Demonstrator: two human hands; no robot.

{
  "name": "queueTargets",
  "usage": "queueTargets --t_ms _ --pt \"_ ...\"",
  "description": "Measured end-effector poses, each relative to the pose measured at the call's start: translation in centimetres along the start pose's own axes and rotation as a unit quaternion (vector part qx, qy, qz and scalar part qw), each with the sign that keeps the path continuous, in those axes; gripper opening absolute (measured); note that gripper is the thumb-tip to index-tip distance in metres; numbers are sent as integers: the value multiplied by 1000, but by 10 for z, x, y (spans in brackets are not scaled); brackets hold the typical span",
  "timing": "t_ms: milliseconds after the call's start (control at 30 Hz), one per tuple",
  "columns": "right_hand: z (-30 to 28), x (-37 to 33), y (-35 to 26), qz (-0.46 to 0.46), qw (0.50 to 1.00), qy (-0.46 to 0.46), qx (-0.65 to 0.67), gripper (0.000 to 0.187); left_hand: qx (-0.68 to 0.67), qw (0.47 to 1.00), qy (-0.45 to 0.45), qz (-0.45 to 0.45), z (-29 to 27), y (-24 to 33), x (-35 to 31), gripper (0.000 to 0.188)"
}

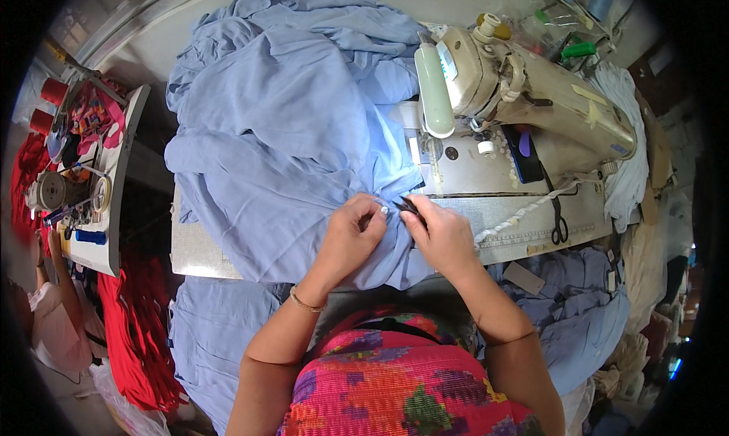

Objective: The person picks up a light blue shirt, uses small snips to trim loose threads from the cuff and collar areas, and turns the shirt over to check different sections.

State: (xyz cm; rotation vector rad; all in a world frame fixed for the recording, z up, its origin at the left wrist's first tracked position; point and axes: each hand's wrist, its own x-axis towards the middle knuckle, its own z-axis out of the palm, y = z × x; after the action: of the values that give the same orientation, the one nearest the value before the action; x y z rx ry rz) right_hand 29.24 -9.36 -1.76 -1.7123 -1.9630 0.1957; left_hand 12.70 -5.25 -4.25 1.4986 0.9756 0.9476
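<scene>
Light blue fabric [266,94] lies heaped over the sewing table and hangs past its front edge. My left hand [355,227] is closed, pinching a gathered bit of this cloth, with a small white spot at the fingertips that is too small to name. Close to its right, my right hand [440,231] is wrapped around black thread snips [408,204], their tips pointing at the pinched cloth. Just beyond both hands stands the sewing machine [516,79], a pale green lamp [435,91] mounted at its needle end.
A phone [525,155] lies on the machine bed, with black scissors [560,222] at the table's right. A twisted white cord [524,208] runs nearby. More blue garments [562,307] hang low right. At the left, another person [57,314] works beside red fabric [137,330].
</scene>
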Motion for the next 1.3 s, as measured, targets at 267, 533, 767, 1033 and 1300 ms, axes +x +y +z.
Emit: queueTargets --t_ms 267,533,767,1033,1300 --pt "-15 13 66 33 949 65 -307 29 -67 996 -27 -60 -2 7 -2 13" --pt "3 10 7 -68 968 20 241 14 130 984 -10 120 5 14 -2 8" --pt "-15 29 37 12 990 105 93 14 78 989 -2 127 4 5 -4 9" --pt "-52 43 146 181 957 78 -212 16 -273 962 15 -27 -7 -3 -8 17" --pt "-26 12 31 129 898 -129 400 37 -308 951 -1 14 -15 -1 -14 20"
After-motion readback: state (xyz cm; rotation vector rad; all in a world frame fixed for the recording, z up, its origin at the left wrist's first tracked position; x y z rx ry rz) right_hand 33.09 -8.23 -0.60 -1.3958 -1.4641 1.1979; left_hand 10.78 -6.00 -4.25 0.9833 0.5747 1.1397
